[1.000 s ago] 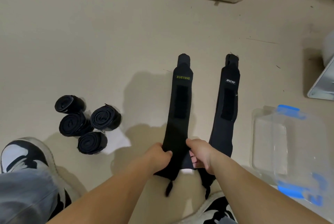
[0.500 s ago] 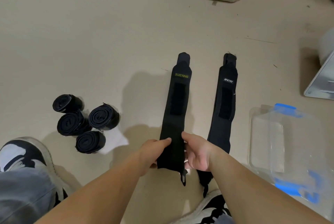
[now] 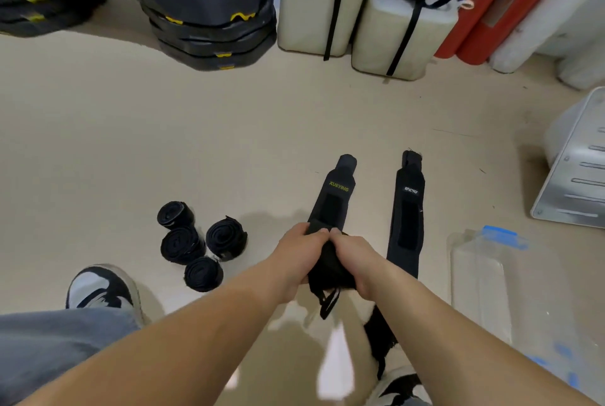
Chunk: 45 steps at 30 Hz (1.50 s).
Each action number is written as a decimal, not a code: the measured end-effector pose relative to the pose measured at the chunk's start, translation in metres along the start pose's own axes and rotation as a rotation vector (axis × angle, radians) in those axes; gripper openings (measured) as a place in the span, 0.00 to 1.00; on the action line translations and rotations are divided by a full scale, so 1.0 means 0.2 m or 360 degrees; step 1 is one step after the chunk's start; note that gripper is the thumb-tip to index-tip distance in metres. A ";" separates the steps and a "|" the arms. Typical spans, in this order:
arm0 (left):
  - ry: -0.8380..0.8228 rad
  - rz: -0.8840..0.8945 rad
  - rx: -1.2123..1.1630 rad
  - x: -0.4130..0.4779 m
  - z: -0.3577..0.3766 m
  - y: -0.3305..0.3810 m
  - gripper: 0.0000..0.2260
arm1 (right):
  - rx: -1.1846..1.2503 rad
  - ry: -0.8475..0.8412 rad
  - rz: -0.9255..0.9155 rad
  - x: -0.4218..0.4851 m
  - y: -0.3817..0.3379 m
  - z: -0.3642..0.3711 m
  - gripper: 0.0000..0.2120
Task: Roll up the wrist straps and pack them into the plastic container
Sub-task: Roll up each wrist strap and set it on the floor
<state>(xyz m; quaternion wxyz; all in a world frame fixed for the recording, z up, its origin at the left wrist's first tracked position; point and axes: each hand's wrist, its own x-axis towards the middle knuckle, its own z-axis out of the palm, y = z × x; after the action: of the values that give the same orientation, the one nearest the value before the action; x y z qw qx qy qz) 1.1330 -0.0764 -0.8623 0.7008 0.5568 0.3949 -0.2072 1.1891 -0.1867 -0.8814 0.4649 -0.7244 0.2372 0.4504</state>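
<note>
Both, left hand (image 3: 296, 251) and right hand (image 3: 355, 260), grip clamped on XUEYING strap (image 3: 334, 199), near end now rolled

Matt black cloth wrist straps (image 3: 334, 199), clear glossy plastic container (image 3: 484, 278), smooth matt beige floor (image 3: 196, 143).

Looks like a gym's storage corner; black step platforms (image 3: 212, 29) with yellow marks stacked at the back; cream padded blocks (image 3: 311, 13) bound with black bands just beside them; red and white cylinders (image 3: 484, 22) leaning at the right; bare beige floor (image 3: 163, 143); rolled wrist straps (image 3: 196, 242) clustered on it; the XUEYING wrist strap (image 3: 335, 189) with its far end flat there.
</note>
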 end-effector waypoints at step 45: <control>-0.0219 0.0606 0.0070 -1.05 -0.41 0.86 0.26 | -0.0163 -0.0383 -0.1137 -1.20 -0.64 -0.03 0.10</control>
<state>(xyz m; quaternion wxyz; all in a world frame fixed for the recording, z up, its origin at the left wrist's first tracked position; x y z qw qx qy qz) 1.1061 0.0209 -0.5967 0.7402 0.6212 0.2291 -0.1170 1.1727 -0.1519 -0.6116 0.5804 -0.7257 -0.1095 0.3529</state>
